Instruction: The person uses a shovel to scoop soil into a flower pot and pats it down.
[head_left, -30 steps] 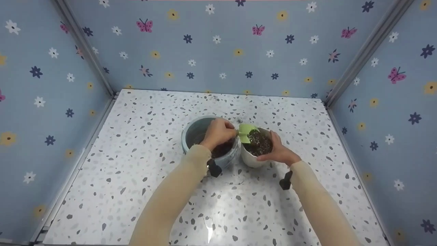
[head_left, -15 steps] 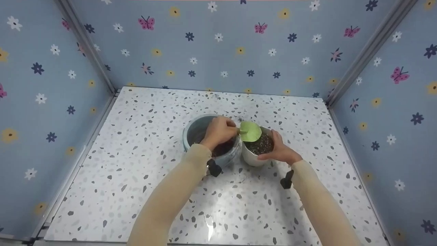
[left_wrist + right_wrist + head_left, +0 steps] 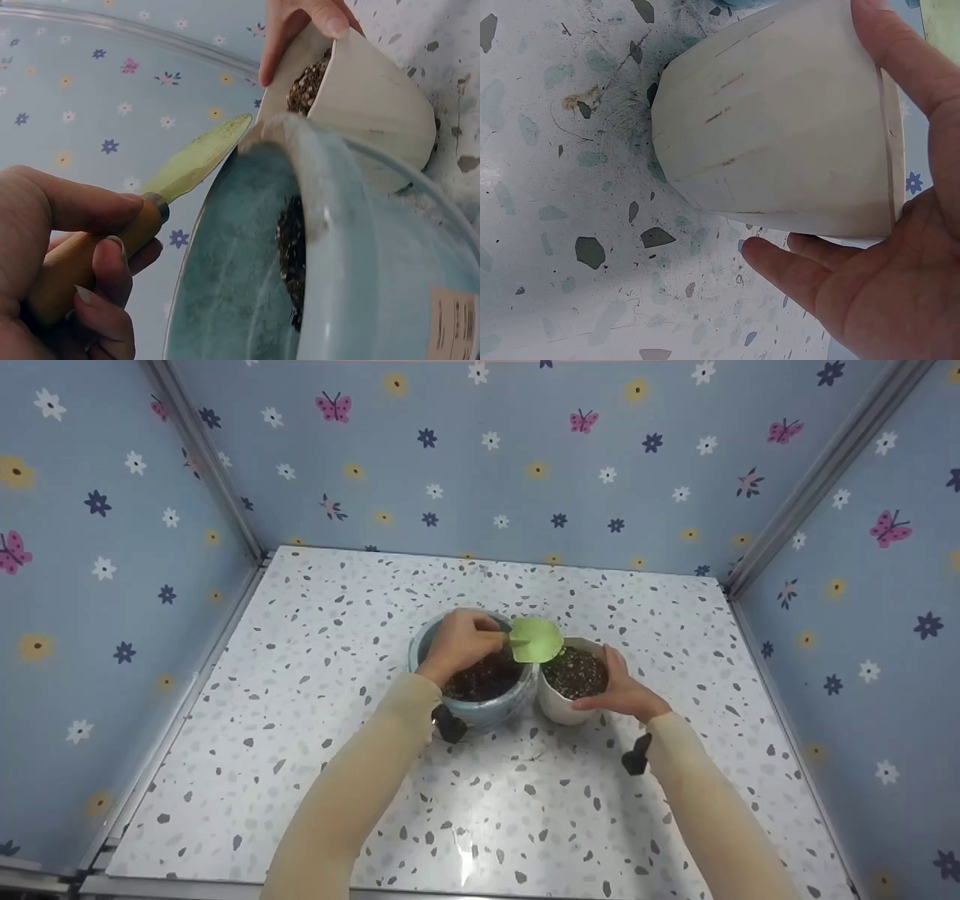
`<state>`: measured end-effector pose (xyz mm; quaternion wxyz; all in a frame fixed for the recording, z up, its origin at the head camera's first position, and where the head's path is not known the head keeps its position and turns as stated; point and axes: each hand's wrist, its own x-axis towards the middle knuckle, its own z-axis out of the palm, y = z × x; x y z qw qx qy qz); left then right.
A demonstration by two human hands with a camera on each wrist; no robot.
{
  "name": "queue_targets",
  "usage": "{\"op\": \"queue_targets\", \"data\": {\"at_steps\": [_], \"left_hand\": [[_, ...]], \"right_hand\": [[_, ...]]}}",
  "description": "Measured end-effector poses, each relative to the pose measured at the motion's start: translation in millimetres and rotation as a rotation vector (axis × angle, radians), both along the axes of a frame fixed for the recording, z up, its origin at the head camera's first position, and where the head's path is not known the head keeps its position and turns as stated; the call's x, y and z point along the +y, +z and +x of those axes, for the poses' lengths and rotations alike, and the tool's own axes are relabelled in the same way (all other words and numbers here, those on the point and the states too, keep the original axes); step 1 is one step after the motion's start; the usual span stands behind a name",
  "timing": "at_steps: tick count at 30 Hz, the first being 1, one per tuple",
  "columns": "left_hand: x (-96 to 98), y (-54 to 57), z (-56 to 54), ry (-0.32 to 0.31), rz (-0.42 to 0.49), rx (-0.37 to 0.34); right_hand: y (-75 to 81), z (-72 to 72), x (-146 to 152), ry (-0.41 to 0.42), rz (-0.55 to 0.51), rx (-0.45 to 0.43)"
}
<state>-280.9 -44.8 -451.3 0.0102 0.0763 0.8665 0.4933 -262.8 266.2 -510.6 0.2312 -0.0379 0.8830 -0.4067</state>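
My left hand (image 3: 459, 643) grips the wooden handle of a small garden trowel (image 3: 536, 640) above the blue flower pot (image 3: 484, 711). The trowel's light green blade points right, over the place where the two pot rims meet. Dark soil (image 3: 484, 680) lies low inside the blue pot. Beside it on the right stands a white flower pot (image 3: 561, 707), filled with speckled soil (image 3: 576, 673) close to its rim. My right hand (image 3: 624, 690) holds this white pot by its right side, the thumb at the rim and the fingers (image 3: 784, 270) around the wall.
Both pots stand on a white speckled tabletop (image 3: 300, 660). Flower-patterned blue panels (image 3: 480, 457) enclose it at the back and sides. A paper label (image 3: 452, 326) is stuck on the blue pot. Small dirt marks (image 3: 585, 101) lie near the white pot's base.
The trowel blade has come up out of the white pot's soil, turned over, and shifted left toward the blue pot with my left hand. My right hand stays on the white pot.
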Motion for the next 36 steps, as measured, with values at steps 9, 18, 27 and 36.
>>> {"op": "queue_targets", "data": {"at_steps": [9, 18, 27, 36], "left_hand": [[-30.3, 4.7, 2.0, 0.029, 0.056, -0.011], [-59.9, 16.9, 4.1, 0.039, -0.088, 0.086], [-61.3, 4.5, 3.6, -0.008, -0.456, 0.350], [-37.2, -9.1, -0.9, -0.136, -0.589, 0.514]], "right_hand": [[-0.2, 0.0, -2, -0.005, -0.009, -0.001], [2.3, 2.9, -2, -0.002, -0.013, 0.010], [0.6, 1.6, -1, 0.006, -0.021, -0.011], [1.0, 0.7, -1, -0.007, -0.016, -0.011]]}}
